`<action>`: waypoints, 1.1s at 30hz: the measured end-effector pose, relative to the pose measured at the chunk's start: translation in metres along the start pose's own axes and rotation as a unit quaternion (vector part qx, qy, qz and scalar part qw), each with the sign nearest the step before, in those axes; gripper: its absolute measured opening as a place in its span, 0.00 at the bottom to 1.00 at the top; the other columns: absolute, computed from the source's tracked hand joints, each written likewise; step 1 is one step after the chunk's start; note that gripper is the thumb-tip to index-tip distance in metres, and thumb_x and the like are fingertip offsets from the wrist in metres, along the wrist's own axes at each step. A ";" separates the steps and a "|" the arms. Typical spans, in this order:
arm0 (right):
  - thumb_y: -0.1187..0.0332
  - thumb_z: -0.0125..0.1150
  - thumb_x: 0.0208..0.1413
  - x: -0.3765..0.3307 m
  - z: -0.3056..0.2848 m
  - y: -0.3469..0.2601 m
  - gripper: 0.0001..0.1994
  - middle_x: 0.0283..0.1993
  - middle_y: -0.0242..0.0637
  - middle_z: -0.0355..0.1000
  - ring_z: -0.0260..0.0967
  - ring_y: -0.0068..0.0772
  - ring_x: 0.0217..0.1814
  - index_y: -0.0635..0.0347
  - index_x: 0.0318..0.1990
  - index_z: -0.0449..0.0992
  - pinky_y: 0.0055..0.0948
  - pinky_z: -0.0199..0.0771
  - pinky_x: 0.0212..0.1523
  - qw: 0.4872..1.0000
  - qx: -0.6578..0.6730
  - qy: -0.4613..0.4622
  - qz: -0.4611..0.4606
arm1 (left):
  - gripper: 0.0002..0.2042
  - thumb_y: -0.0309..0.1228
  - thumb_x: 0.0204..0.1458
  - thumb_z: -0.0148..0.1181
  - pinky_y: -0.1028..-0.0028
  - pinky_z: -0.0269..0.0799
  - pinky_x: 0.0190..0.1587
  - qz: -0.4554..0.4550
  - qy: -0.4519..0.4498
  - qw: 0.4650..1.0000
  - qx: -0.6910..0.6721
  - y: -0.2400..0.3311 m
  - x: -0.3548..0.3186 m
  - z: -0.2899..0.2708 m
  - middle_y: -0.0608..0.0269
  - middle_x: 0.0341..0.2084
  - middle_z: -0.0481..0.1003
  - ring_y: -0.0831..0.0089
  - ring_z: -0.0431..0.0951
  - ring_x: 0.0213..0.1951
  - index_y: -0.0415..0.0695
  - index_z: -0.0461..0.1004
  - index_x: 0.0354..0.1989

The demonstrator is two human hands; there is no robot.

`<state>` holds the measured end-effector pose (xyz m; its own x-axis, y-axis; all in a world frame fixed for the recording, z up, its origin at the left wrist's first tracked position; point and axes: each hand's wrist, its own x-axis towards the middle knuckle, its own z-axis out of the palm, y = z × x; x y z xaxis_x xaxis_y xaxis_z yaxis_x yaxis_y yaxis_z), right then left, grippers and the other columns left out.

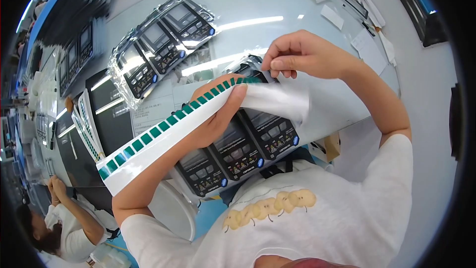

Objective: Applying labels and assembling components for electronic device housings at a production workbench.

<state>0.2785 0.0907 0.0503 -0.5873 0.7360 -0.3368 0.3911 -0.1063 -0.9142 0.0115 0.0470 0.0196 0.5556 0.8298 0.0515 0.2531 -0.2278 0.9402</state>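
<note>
Holding 1 strip (163, 136) w/ L hand (214, 123); R hand (305, 57) narrow, grip unclear; 3 bagged panels (163, 44) beyond.

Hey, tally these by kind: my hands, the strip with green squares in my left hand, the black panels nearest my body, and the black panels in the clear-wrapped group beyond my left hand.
Left hand and right hand: 2
Strip with green squares: 1
Black panels nearest your body: 3
Black panels in the clear-wrapped group: 3
Total: 9
</note>
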 end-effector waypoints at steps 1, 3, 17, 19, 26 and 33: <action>0.71 0.59 0.65 0.003 -0.002 -0.003 0.08 0.34 0.30 0.77 0.69 0.16 0.34 0.65 0.45 0.80 0.20 0.72 0.37 1.000 0.001 0.000 -0.002 | 0.13 0.37 0.69 0.51 0.69 0.67 0.32 -0.001 0.000 1.000 0.002 0.000 0.001 0.000 0.57 0.22 0.70 0.67 0.70 0.25 0.38 0.74 0.45; 0.68 0.62 0.64 0.008 -0.005 -0.009 0.08 0.33 0.29 0.76 0.66 0.14 0.30 0.64 0.43 0.80 0.18 0.68 0.31 0.999 0.028 -0.030 0.033 | 0.14 0.38 0.69 0.51 0.69 0.68 0.32 -0.005 -0.003 1.000 -0.004 -0.001 0.002 0.001 0.58 0.23 0.71 0.68 0.70 0.26 0.38 0.74 0.47; 0.62 0.61 0.64 0.026 -0.003 -0.002 0.11 0.30 0.32 0.78 0.77 0.20 0.27 0.63 0.39 0.77 0.18 0.74 0.26 0.991 0.018 0.007 0.135 | 0.21 0.26 0.51 0.61 0.67 0.77 0.39 0.197 -0.063 0.912 0.355 -0.020 0.002 0.013 0.59 0.54 0.76 0.65 0.80 0.38 0.42 0.77 0.56; 0.62 0.61 0.65 0.030 -0.001 0.003 0.12 0.32 0.34 0.79 0.78 0.22 0.30 0.64 0.39 0.77 0.20 0.79 0.31 0.986 0.068 -0.005 0.155 | 0.23 0.28 0.49 0.63 0.66 0.74 0.35 0.232 -0.047 0.899 0.368 -0.026 0.002 0.016 0.60 0.56 0.75 0.67 0.78 0.34 0.41 0.76 0.57; 0.62 0.61 0.65 0.037 -0.004 0.000 0.13 0.33 0.37 0.79 0.79 0.25 0.31 0.66 0.40 0.77 0.22 0.82 0.33 0.982 0.056 -0.033 0.180 | 0.26 0.32 0.49 0.64 0.68 0.69 0.35 0.240 -0.052 0.875 0.417 -0.023 -0.002 0.019 0.59 0.60 0.72 0.70 0.72 0.32 0.39 0.74 0.59; 0.63 0.61 0.65 0.038 -0.004 -0.002 0.12 0.32 0.37 0.79 0.80 0.25 0.31 0.65 0.38 0.77 0.23 0.82 0.33 0.981 0.050 -0.030 0.183 | 0.26 0.32 0.50 0.63 0.69 0.68 0.35 0.238 -0.047 0.875 0.420 -0.023 0.000 0.019 0.59 0.60 0.72 0.70 0.72 0.32 0.39 0.74 0.59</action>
<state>0.2580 0.1217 0.0403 -0.4618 0.5963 -0.6567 0.5145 -0.4230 -0.7459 0.0202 0.0424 -0.0082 0.8088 0.5027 0.3053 0.4459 -0.8626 0.2391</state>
